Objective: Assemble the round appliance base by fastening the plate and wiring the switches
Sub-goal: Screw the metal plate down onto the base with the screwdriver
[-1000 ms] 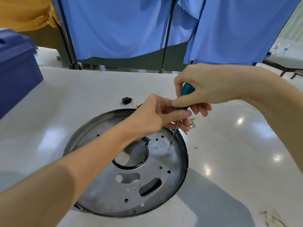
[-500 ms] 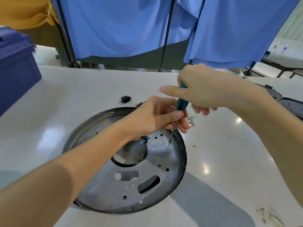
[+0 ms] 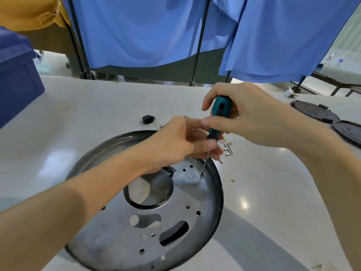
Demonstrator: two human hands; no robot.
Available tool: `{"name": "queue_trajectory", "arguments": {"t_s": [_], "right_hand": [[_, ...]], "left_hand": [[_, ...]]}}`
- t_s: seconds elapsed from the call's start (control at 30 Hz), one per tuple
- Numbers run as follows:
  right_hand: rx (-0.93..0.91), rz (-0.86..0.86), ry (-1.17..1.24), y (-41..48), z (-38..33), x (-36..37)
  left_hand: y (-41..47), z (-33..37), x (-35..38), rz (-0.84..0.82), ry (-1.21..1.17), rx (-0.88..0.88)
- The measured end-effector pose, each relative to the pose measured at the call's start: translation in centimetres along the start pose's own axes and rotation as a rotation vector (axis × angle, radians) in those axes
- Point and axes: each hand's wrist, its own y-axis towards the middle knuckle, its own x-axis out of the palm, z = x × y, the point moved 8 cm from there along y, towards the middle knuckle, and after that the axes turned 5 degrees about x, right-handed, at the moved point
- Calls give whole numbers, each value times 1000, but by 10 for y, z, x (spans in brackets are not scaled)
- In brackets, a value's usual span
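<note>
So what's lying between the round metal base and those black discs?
Head view: small silver parts and thin wires beside the base; the right arm covers much of the rest.

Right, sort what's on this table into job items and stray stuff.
Job in hand:
- round silver metal base plate
- green-handled screwdriver, gripped by the right hand, shaft steadied by the left hand
- screw under its tip
- small black socket with wires
- loose silver metal pieces

Lying about:
- dark blue plastic crate
- two black round discs
- crumpled white scrap
</note>
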Motion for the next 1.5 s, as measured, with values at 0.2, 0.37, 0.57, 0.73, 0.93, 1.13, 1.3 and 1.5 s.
{"name": "queue_trajectory", "arguments": {"t_s": [0.2, 0.37, 0.57, 0.73, 0.93, 1.13, 1.3, 1.5], "right_hand": [[-20, -144, 297, -6, -1, 15], [-68, -166, 333, -5, -6, 13], [-41, -48, 344, -3, -3, 11], [-3, 47, 287, -6, 2, 9], [145, 199, 172, -9, 17, 3], [137, 320, 67, -12, 1, 4], [162, 470, -120, -19, -12, 1], [196, 180, 165, -15, 1, 3]], "left_hand": [[-9, -23, -5, -2, 427, -104], [-4, -26, -2, -26, 492, -111], [2, -24, 4, -66, 515, -104], [3, -28, 4, -62, 488, -105], [0, -28, 0, 7, 570, -91], [-1, -30, 4, 36, 671, -81], [-6, -29, 10, -13, 687, -52], [-7, -28, 11, -22, 707, -34]]}}
